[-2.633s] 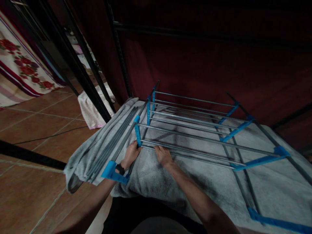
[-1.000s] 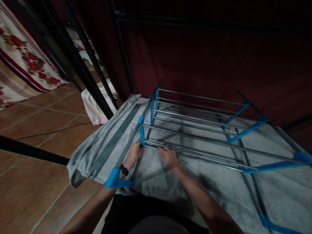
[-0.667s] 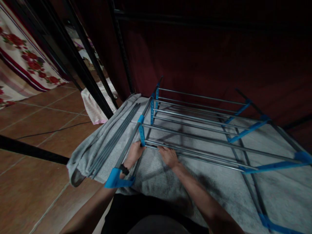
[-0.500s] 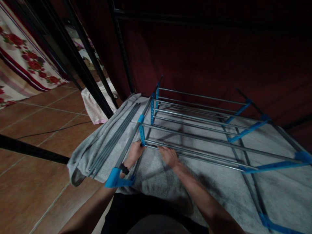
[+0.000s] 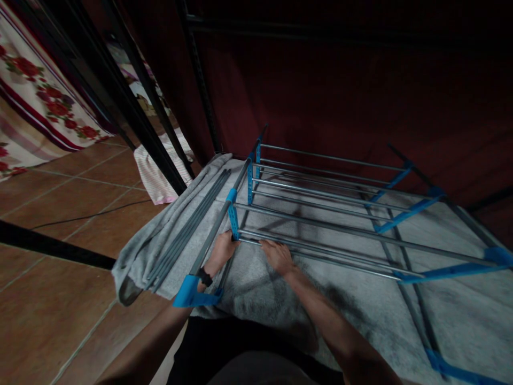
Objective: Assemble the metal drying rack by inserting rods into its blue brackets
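A rack of grey metal tubes (image 5: 320,221) with blue plastic joints lies across a grey blanket in front of me. My left hand (image 5: 223,250), with a dark band at the wrist, is closed around the lower end of a slotted blue bracket (image 5: 233,222) on the rack's left side. To its right, my right hand (image 5: 277,256) grips the lowest thin metal rod (image 5: 340,262), fingers curled over it. The rod's left end meets the bracket by my left hand; its right end reaches a blue crosspiece (image 5: 433,273).
Several loose grey tubes (image 5: 188,230) lie side by side on the blanket (image 5: 256,289) at left. Black metal posts (image 5: 148,133) stand beyond them. A striped cloth (image 5: 154,171) lies on the tiled floor (image 5: 52,278), near a thin cable (image 5: 92,214). A dark red panel (image 5: 340,101) rises behind.
Almost nothing differs. Both hands keep their places on the bracket and the rod, and the view has shifted very slightly.
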Demonstrator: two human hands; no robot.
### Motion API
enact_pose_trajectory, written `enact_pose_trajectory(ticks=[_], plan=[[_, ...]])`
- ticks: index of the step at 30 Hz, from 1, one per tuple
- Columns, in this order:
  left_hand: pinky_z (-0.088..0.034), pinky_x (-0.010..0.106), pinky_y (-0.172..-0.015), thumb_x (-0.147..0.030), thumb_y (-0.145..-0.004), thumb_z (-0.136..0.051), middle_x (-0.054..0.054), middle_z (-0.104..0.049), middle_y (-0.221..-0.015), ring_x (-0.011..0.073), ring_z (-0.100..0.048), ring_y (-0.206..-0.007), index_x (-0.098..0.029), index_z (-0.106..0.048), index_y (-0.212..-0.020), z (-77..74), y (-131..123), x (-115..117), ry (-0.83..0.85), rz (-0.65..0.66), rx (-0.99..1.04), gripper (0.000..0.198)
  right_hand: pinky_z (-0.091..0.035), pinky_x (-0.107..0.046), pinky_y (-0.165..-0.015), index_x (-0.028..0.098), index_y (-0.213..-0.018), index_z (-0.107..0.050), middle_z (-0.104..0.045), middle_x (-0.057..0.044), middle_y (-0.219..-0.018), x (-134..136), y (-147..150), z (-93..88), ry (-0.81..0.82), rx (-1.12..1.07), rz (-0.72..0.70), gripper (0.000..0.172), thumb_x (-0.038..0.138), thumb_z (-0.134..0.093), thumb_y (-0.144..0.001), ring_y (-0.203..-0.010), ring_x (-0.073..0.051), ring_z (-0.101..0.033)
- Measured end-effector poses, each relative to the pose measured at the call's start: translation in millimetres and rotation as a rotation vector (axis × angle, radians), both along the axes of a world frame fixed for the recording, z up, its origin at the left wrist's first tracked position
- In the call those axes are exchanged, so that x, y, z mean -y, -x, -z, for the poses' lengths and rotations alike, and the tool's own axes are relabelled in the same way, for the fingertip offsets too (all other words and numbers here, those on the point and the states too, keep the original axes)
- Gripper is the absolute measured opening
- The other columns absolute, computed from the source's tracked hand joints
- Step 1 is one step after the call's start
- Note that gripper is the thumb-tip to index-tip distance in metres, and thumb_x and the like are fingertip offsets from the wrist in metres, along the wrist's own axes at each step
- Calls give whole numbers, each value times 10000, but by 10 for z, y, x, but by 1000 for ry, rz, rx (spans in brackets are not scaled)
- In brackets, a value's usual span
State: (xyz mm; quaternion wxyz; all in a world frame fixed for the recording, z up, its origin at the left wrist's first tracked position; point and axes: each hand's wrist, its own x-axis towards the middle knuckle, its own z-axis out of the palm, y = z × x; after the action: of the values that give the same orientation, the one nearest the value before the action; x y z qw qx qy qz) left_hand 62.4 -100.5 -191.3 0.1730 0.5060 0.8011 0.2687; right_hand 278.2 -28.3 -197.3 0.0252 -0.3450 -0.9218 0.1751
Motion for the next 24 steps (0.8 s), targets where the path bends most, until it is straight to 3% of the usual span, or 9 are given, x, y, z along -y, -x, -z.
enact_pose_trajectory(ticks=[16,24], plan=[[-472,270,-726,-173,-877,-623,68,-717,-855,223,-696,-857,-179,-623,-878,30,-68,0,87,-17,-143,6,-475,-324,-980,238,-1441,-546,-651,-83,-1385,-13,15,-37,17,31,-11,439,290,-319,-1068,-1205,-201,-643],[-489,280,-777,-148,-874,-616,79,-732,-917,231,-702,-913,-175,-633,-905,79,-75,8,64,-15,-130,45,-456,-324,-994,360,-1418,-566,-678,-44,-1352,28,1,-122,50,28,31,435,307,-316,-1066,-1175,-212,-655]])
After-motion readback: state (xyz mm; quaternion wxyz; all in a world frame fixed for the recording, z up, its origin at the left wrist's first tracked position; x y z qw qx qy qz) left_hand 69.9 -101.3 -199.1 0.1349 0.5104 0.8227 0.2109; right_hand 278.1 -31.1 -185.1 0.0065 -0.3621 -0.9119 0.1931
